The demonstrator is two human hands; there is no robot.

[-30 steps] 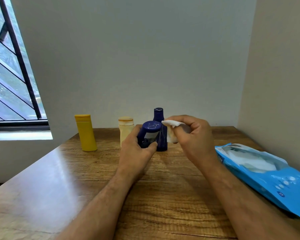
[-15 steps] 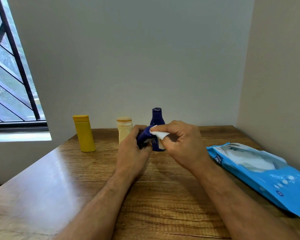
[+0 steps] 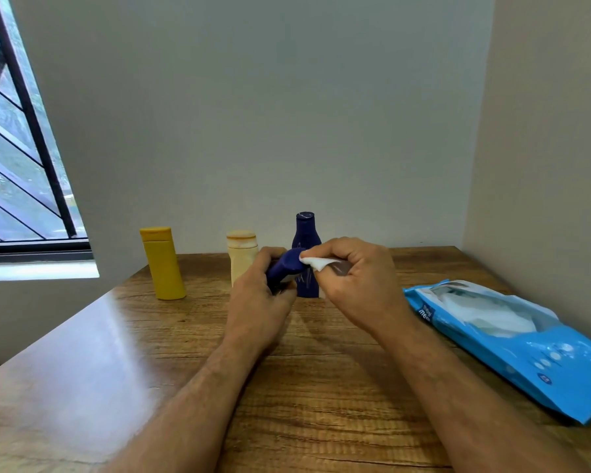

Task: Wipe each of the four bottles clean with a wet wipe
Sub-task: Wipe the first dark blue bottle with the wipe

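My left hand (image 3: 258, 302) grips a small dark blue bottle (image 3: 285, 268), tilted so its cap end points right. My right hand (image 3: 354, 285) pinches a white wet wipe (image 3: 316, 263) against that cap end. Much of the held bottle is hidden by my fingers. Behind my hands a taller dark blue bottle (image 3: 306, 233) stands upright. A cream bottle (image 3: 241, 256) stands to its left, partly behind my left hand. A yellow bottle (image 3: 162, 264) stands farther left on the wooden table (image 3: 321, 387).
A blue pack of wet wipes (image 3: 505, 339) lies open at the right of the table, near the side wall. A barred window (image 3: 17, 148) is at the left. The back wall runs just behind the bottles.
The held bottle has tipped from upright to lying tilted in my left hand. My right hand with the wipe has come down onto its cap end. Both hands sit slightly lower.
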